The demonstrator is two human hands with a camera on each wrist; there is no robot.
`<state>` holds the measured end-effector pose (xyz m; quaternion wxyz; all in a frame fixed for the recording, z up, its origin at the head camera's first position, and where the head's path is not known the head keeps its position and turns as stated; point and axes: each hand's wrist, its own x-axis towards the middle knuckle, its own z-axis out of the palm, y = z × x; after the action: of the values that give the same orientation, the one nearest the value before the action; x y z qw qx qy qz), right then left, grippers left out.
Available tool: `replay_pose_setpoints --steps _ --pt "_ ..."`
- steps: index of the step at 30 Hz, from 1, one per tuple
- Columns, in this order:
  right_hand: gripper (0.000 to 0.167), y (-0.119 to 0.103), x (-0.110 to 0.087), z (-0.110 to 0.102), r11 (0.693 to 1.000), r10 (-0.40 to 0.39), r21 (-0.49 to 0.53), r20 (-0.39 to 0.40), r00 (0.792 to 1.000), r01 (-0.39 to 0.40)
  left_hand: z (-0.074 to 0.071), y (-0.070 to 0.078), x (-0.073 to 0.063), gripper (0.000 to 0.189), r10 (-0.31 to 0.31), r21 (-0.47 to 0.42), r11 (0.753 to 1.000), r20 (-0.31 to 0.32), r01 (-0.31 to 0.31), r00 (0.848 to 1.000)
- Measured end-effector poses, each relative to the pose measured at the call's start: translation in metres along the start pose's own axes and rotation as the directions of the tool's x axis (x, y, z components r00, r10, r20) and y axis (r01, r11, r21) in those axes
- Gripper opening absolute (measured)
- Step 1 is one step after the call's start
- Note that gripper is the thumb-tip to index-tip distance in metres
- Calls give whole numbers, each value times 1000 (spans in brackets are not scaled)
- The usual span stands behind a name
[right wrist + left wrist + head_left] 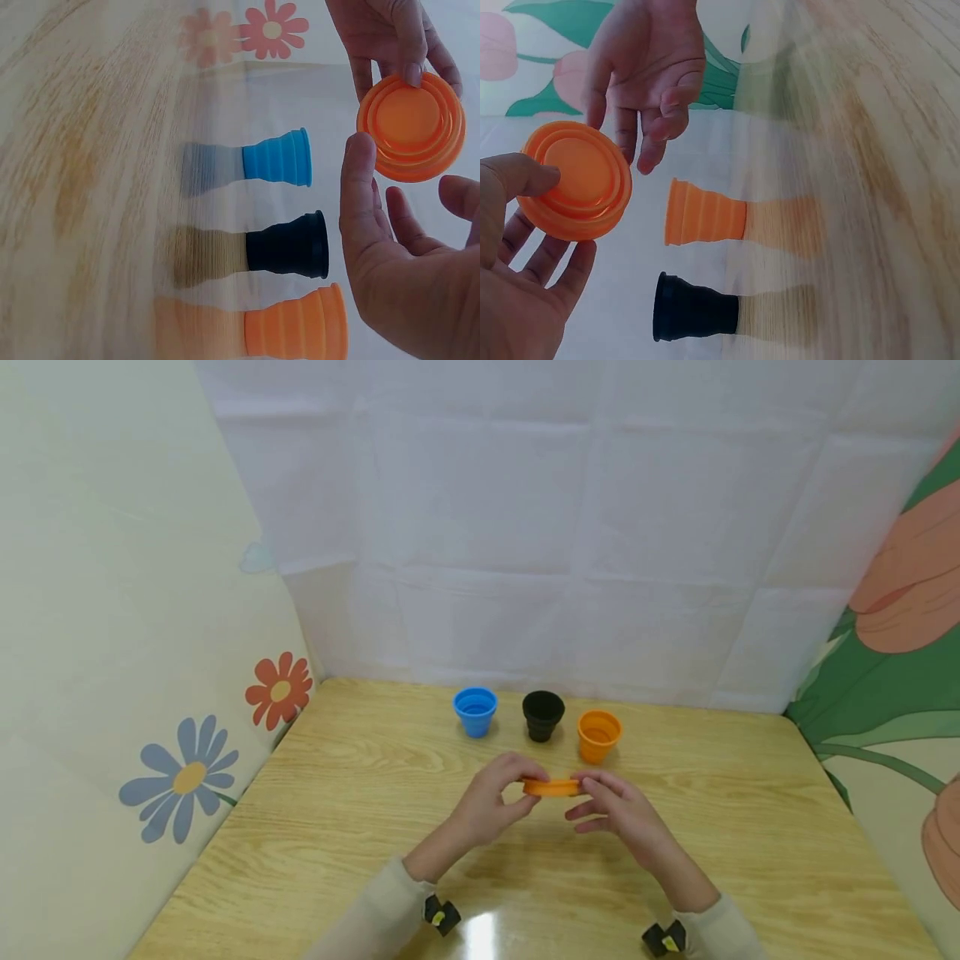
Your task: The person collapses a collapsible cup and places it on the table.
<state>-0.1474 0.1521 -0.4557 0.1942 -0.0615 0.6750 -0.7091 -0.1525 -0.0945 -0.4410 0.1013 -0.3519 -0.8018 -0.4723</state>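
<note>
A folded-flat orange collapsible cup is up above the table, with its ringed base showing in both wrist views. My left hand pinches it at one edge, thumb on the ringed face and fingers behind. On the opposite side is my right hand; in the right wrist view a fingertip meets the cup's rim while the thumb stands apart. Beyond the hands, three expanded cups stand upright in a row: blue, black and orange.
The wood-grain table is glossy and mirrors the cups. A creased white cloth hangs along its back edge. Panels with printed flowers flank both sides. Each wrist wears a small black device.
</note>
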Motion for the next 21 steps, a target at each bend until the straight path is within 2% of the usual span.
replay_pose_setpoints --steps 7,15,21 --pt "59 2 1 -3 999 26 22 21 999 -26 6 -2 -2 26 119 161 980 15 -120 993" --pt "60 -1 0 -5 998 61 28 27 998 -62 12 -2 -2 26 254 276 927 31 -252 967" --pt "50 -3 -1 -6 996 61 58 11 998 -62 14 -1 -1 26 325 338 884 55 -324 944"
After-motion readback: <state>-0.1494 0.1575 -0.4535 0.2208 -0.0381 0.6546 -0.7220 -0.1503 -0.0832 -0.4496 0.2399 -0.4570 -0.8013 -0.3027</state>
